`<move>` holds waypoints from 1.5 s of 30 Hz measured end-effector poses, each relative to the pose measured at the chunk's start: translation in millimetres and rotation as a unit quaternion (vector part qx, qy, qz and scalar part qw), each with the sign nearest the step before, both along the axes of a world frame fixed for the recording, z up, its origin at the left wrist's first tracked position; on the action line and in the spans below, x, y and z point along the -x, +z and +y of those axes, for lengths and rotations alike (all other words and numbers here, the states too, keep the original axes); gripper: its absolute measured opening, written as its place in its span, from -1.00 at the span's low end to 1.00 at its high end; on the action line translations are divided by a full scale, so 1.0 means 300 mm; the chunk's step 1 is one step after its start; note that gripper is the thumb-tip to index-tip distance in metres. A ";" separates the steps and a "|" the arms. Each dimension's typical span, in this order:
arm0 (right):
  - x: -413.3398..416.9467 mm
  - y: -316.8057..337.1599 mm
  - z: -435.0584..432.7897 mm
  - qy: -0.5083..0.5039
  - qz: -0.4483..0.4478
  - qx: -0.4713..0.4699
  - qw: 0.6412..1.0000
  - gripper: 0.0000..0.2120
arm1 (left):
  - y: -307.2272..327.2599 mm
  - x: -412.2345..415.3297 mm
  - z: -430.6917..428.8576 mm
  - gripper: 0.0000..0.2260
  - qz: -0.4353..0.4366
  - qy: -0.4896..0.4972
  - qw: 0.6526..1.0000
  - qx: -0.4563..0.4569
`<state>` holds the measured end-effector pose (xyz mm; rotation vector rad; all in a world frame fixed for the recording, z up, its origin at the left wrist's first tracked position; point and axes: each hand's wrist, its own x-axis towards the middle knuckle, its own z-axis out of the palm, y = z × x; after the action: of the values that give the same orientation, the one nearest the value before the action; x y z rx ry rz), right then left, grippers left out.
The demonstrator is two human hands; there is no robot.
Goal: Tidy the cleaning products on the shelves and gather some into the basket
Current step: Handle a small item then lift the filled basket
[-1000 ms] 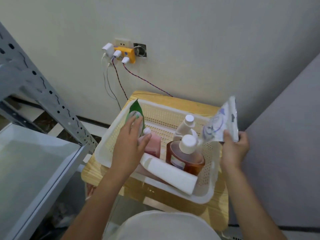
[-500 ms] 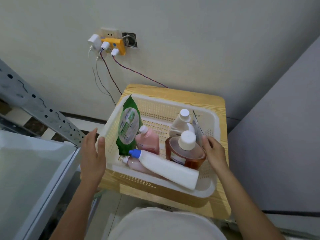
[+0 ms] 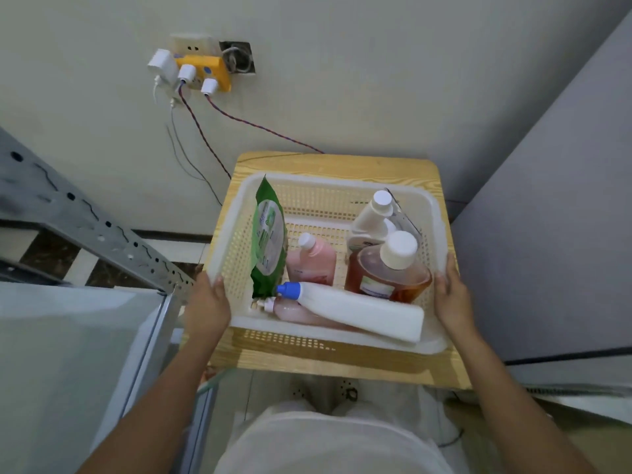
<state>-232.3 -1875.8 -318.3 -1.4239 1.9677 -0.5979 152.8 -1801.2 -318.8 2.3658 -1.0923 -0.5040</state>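
Two bare hands at one white perforated plastic basket, all in the head view. Left hand clasped on the left rim of the basket, thumb on top of the rim, the other fingers hidden under it. Right hand clasped on the right rim, fingers up along the outside of the wall. Under the basket, a small light wooden table; resting on it or raised a little, not possible to tell.

Inside the basket, at the left wall, a flat green pouch with a pale round label, upright and leaning on that wall. Just right of it, an upright pink bottle with white cap. At the right side, a round amber bottle with wide white cap, and behind it, touching, a white bottle with white cap. Between this one and the right wall, a thin clear packet, only partly visible. Along the near wall, a long white blue-capped bottle lying on its side, cap toward the left, on top of a second pink bottle, also lying.

Left of the basket, a grey perforated metal shelf post. Beyond the basket, on the wall, a yellow plug adapter with white plugs and twisted cords.
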 end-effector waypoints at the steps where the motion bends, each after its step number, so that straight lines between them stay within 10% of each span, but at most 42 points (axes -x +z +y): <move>1: -0.003 -0.001 0.003 -0.005 0.000 0.002 1.000 -0.49 | 0.002 0.000 0.000 -0.70 -0.002 0.000 1.000 0.004; 22: 0.012 -0.015 0.171 -0.028 0.092 -0.054 0.994 -0.38 | 0.026 -0.085 -0.006 -0.44 -0.008 -0.198 0.978 -0.064; 45: 0.119 0.020 0.210 0.293 0.128 0.011 0.947 -0.46 | -0.022 0.348 0.883 -0.50 -0.015 0.141 0.990 -0.008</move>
<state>-268.1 -1812.8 -312.3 -2.0648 1.5865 -0.1677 48.4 -1536.3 -325.3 2.4940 -0.7505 -0.3770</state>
